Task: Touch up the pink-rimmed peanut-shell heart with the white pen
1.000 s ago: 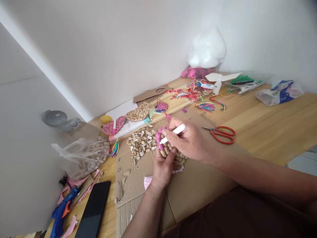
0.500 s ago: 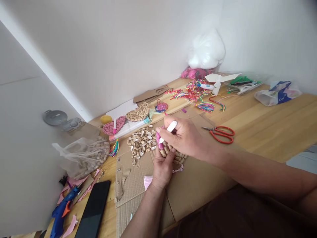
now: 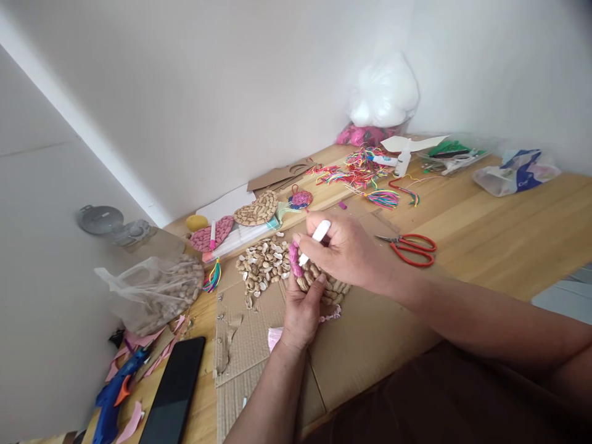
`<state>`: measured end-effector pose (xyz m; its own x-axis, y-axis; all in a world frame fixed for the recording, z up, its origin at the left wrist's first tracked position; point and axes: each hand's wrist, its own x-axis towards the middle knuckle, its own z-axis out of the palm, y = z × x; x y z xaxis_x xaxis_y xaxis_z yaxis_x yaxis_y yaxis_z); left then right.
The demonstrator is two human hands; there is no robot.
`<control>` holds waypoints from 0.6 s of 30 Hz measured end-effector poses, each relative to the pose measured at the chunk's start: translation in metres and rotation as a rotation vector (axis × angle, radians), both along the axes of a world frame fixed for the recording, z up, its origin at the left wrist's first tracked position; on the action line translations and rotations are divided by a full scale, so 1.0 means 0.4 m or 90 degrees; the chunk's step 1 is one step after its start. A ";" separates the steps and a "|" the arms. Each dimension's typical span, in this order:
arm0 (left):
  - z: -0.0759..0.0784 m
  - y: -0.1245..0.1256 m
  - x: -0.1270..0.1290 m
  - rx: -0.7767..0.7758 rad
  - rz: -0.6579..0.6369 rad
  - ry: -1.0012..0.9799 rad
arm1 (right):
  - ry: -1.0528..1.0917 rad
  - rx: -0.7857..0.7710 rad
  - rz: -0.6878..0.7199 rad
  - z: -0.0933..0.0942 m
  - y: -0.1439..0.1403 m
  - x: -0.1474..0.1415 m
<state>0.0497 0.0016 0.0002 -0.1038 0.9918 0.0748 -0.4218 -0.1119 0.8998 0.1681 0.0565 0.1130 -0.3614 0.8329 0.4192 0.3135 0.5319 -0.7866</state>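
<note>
My left hand [image 3: 300, 311] grips a flat piece covered with peanut shells [image 3: 324, 285], partly coloured pink at its upper left. My right hand [image 3: 345, 251] holds a white marker pen [image 3: 315, 240] with its tip on the pink part of that piece. Both hands are over a sheet of brown cardboard [image 3: 356, 345] on the wooden table [image 3: 504, 228]. A loose heap of peanut shells [image 3: 263, 264] lies just left of my hands.
Red-handled scissors [image 3: 409, 248] lie right of my hands. A bag of peanuts [image 3: 155, 290], a blue glue gun [image 3: 111, 404] and a black phone [image 3: 174, 394] sit at the left. Finished shell hearts [image 3: 256, 209], coloured threads [image 3: 365, 176] and plastic bags [image 3: 383, 92] line the back.
My right hand has tilted the marker more upright and shifted it slightly left over the pink part. My left hand still holds the shell piece in the same place.
</note>
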 end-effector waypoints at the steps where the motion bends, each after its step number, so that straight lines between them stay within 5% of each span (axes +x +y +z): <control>1: 0.000 -0.001 0.000 0.000 -0.002 -0.005 | -0.004 -0.003 0.003 0.003 -0.002 0.000; 18: -0.004 0.001 -0.003 -0.012 -0.006 -0.015 | -0.006 -0.070 0.004 0.012 0.001 -0.002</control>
<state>0.0486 0.0022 -0.0015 -0.0967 0.9939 0.0539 -0.4439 -0.0915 0.8914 0.1675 0.0569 0.1178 -0.3709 0.8709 0.3223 0.3184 0.4453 -0.8368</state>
